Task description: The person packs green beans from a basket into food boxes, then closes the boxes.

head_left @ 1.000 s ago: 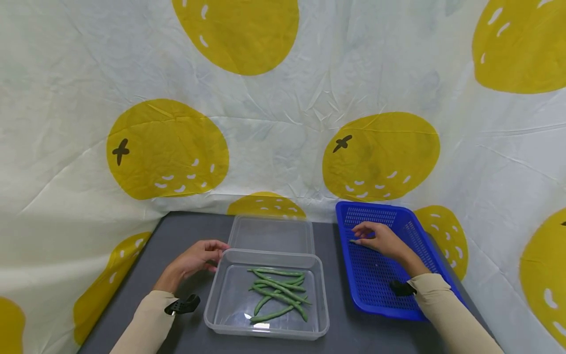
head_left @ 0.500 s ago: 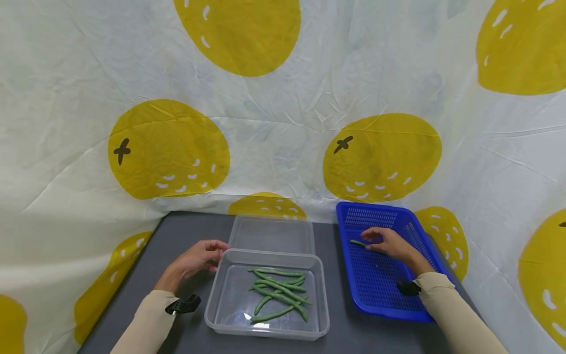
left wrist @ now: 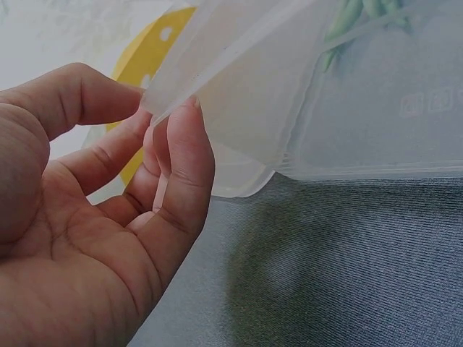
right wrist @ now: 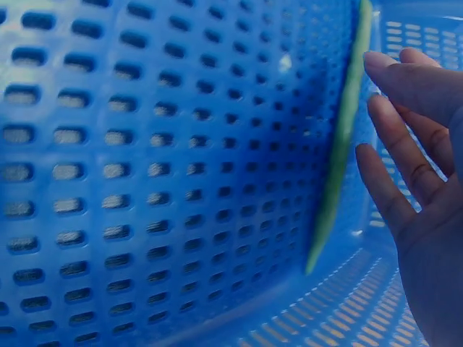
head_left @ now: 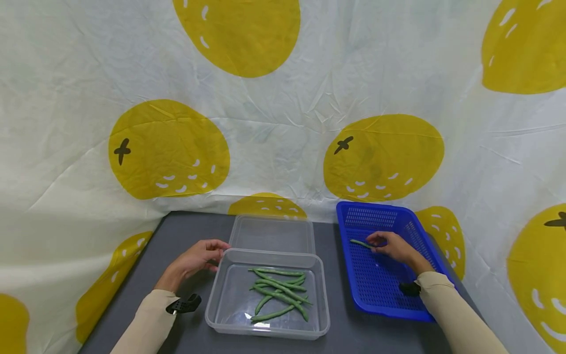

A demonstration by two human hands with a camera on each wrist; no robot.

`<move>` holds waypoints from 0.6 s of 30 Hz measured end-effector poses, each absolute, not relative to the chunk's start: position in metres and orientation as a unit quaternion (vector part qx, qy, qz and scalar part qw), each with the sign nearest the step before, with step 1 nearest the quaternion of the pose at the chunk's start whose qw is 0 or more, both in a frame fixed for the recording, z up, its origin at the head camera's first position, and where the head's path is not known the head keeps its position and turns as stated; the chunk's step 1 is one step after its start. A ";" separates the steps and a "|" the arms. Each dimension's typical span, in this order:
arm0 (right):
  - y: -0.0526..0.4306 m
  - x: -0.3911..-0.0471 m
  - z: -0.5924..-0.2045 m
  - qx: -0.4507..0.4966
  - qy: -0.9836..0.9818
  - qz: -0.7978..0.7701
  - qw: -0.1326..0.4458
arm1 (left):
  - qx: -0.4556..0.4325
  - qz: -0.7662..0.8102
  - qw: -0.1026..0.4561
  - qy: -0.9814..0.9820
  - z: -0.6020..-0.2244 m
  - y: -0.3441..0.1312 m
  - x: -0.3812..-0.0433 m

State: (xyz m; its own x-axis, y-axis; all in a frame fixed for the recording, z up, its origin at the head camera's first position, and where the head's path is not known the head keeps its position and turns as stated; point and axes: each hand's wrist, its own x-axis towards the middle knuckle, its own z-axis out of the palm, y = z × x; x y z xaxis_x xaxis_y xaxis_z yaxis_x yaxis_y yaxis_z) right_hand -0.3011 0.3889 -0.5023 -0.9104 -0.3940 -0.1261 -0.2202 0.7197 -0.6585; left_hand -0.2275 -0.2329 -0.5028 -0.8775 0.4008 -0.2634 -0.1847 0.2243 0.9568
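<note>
My left hand [head_left: 201,256] pinches the corner rim of a clear plastic container [head_left: 267,332], thumb on one side and fingers on the other, as the left wrist view [left wrist: 163,108] shows closely. Several green beans [head_left: 283,290] lie crossed over one another on the container's floor. Inside a blue perforated basket [head_left: 353,295] my right hand [head_left: 391,247] hovers low, its fingers spread loosely. A single green bean [right wrist: 340,159] lies on the basket floor; in the right wrist view the fingertips come right beside it, not curled round it.
Behind the container a clear flat lid [head_left: 271,233] lies on the dark grey table [head_left: 190,228]. White cloth [head_left: 274,162] with yellow fruit prints hangs at the back and both sides. The basket walls rise around my right hand.
My right hand has slid rightward along the bean in the basket, showing more of its left end. My left hand has kept its grip on the container rim.
</note>
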 end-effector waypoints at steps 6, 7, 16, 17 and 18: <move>0.393 -0.302 -0.510 -0.171 0.920 -0.325 0.135 | 0.071 0.620 0.238 0.745 -0.501 -0.233 -0.227; 0.393 -0.303 -0.511 -0.169 0.921 -0.323 0.135 | 0.071 0.619 0.238 0.745 -0.501 -0.233 -0.228; 0.392 -0.305 -0.512 -0.148 0.930 -0.302 0.149 | 0.080 0.621 0.241 0.742 -0.500 -0.234 -0.227; 0.392 -0.306 -0.512 -0.139 0.931 -0.301 0.151 | 0.081 0.621 0.241 0.742 -0.500 -0.234 -0.227; 0.391 -0.306 -0.511 -0.133 0.934 -0.296 0.150 | 0.082 0.621 0.241 0.741 -0.500 -0.234 -0.227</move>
